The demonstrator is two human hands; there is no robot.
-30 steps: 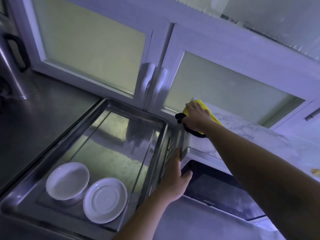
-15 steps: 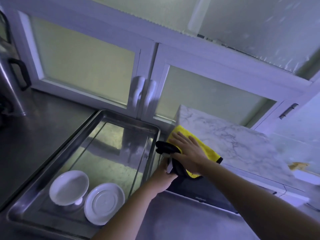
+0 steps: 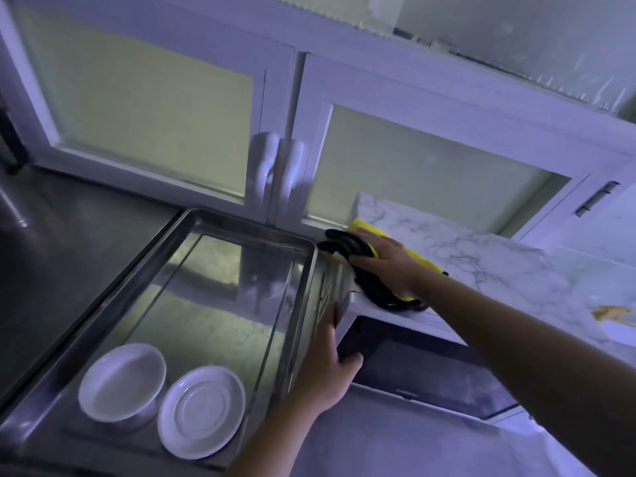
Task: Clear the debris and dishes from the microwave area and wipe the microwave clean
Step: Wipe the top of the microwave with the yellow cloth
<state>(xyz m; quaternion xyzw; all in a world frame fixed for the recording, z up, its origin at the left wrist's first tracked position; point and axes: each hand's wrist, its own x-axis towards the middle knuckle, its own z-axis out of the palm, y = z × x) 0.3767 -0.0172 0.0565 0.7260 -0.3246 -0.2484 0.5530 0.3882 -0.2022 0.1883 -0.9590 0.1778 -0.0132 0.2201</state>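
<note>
The microwave point(image 3: 481, 256) has a marble-patterned top and a dark door point(image 3: 430, 373). My right hand point(image 3: 389, 263) lies flat on a yellow and black cloth point(image 3: 364, 230) and presses it onto the top's left edge. The cloth's black part hangs over that edge. My left hand point(image 3: 327, 370) grips the microwave's front left corner, fingers up the side and thumb on the door. A white bowl point(image 3: 120, 380) and a white saucer point(image 3: 201, 411) sit in a steel tray point(image 3: 241, 222) to the left.
A yellowish scrap point(image 3: 611, 313) lies at the far right of the marble surface. White cabinet doors with frosted panes and two handles point(image 3: 275, 166) stand behind. The steel counter point(image 3: 69, 242) runs left of the tray.
My right hand slid the cloth along the top's left edge, from the back to the front corner and now a little back again. My left hand stays on the front left corner.
</note>
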